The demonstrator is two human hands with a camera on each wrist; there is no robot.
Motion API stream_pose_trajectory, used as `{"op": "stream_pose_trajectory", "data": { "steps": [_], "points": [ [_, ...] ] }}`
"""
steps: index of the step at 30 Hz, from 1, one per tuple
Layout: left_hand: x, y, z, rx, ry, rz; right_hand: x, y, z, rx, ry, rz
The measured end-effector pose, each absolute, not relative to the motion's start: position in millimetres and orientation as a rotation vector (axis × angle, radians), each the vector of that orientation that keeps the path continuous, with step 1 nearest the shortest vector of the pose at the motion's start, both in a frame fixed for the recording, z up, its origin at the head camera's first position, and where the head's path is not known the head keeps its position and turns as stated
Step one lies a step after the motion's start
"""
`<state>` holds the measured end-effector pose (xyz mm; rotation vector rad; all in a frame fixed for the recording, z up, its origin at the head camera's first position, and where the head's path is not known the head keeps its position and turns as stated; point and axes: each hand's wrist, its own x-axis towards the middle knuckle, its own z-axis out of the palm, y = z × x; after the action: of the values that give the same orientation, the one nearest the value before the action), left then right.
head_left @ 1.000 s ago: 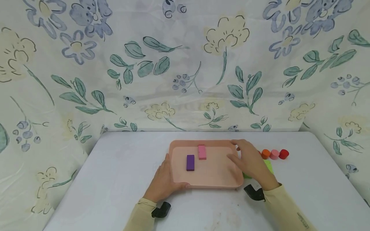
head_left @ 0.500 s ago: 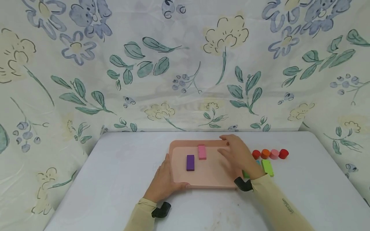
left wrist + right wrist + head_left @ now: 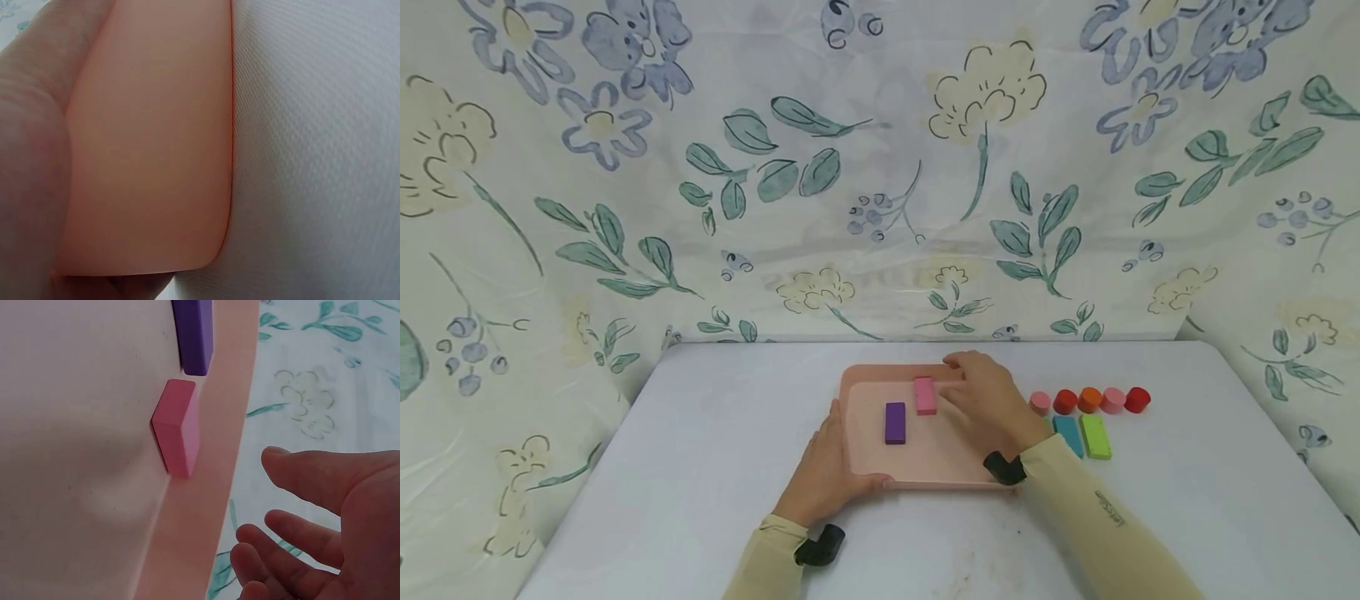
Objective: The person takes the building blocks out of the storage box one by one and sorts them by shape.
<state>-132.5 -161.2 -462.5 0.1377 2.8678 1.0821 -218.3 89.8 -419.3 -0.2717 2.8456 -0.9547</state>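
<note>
A shallow peach tray (image 3: 865, 467) lies on the white table. My left hand (image 3: 820, 473) holds its front left corner, fingers along the left side and thumb at the front rim. In the left wrist view that hand (image 3: 31, 156) lies against the tray's smooth outer wall (image 3: 150, 137). Inside the tray are a purple block (image 3: 895, 423) and a pink block (image 3: 925, 396). My right hand (image 3: 988, 396) hovers over the tray's right part, just right of the pink block. The right wrist view shows its thumb and fingers apart, holding nothing, beside the pink block (image 3: 178, 428).
Right of the tray stands a row of small round pieces: pink (image 3: 1040, 403), red (image 3: 1065, 402), orange (image 3: 1090, 400) and more. Before them lie a blue block (image 3: 1068, 436) and a lime green block (image 3: 1096, 437). A flowered cloth (image 3: 880, 167) hangs behind the table.
My right hand has moved left over the tray towards the pink block, uncovering round pieces and blocks on the right. The left hand and the tray have stayed put.
</note>
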Motion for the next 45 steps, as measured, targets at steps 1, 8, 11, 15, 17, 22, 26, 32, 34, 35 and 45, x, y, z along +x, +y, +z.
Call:
{"op": "stream_pose_trajectory", "data": {
  "steps": [1,8,11,15,17,22,26,32,34,35,45],
  "points": [
    [-133,-161,-462,0.137,2.866,1.081,-220,88,-420,-0.258,2.851,-0.931],
    [-132,-161,-461,0.135,2.869,1.074,-224,78,-421,-0.293,2.936,-0.69],
    [-132,-161,-462,0.137,2.877,1.068,-225,75,-422,-0.333,2.933,-0.636],
    [-132,-161,-462,0.147,2.883,1.073,-227,72,-423,-0.368,2.888,-0.677],
    [-132,-161,-462,0.15,2.883,1.078,-227,70,-424,-0.376,2.857,-0.714],
    [-131,-161,-461,0.154,2.881,1.078,-226,66,-428,-0.394,2.834,-0.746],
    [-131,-161,-461,0.153,2.878,1.07,-224,65,-431,-0.423,2.842,-0.772],
    [-131,-161,-461,0.145,2.872,1.064,-224,62,-436,-0.53,2.908,-0.64],
    [-132,-161,-461,0.142,2.873,1.062,-225,61,-438,-0.536,2.918,-0.608],
    [-132,-161,-462,0.14,2.873,1.061,-225,61,-438,-0.527,2.915,-0.61],
    [-131,-161,-463,0.144,2.875,1.072,-222,58,-436,-0.57,2.909,-0.561]
  ]
}}
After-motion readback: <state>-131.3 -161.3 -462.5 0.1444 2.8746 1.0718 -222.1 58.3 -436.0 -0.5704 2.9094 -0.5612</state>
